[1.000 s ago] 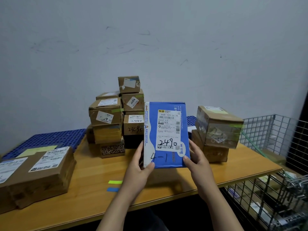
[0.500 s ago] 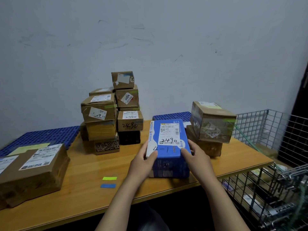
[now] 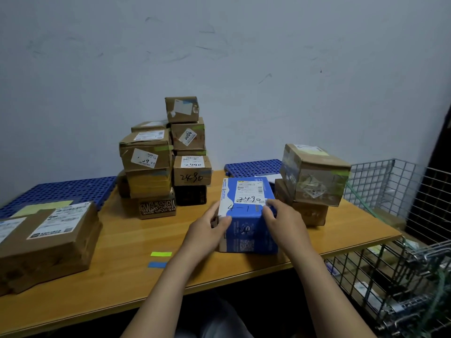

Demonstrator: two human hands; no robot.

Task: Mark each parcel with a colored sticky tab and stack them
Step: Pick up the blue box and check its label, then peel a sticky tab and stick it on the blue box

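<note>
Both hands hold the blue parcel (image 3: pixel 246 215) on the tabletop (image 3: pixel 122 276).
The left hand (image 3: pixel 207 230) and right hand (image 3: pixel 285 225) each grip one side of it. A green tab (image 3: pixel 161 253) and a blue tab (image 3: pixel 157 264) lie flat to its left, near the front edge.

On the tabletop (image 3: pixel 117 242) the middle parcel (image 3: pixel 246 230) sits held between the left hand (image 3: pixel 207 232) and right hand (image 3: pixel 285 225). From it, a tall parcel stack (image 3: pixel 168 162) stands at eleven o'clock. At two o'clock an upper box (image 3: pixel 314 174) rests on a lower box (image 3: pixel 310 213). Flat parcels (image 3: pixel 48 245) lie at nine, two sticky tabs (image 3: pixel 161 254) at eight. A wire cart (image 3: pixel 402 276) stands beside the tabletop at four.
</note>
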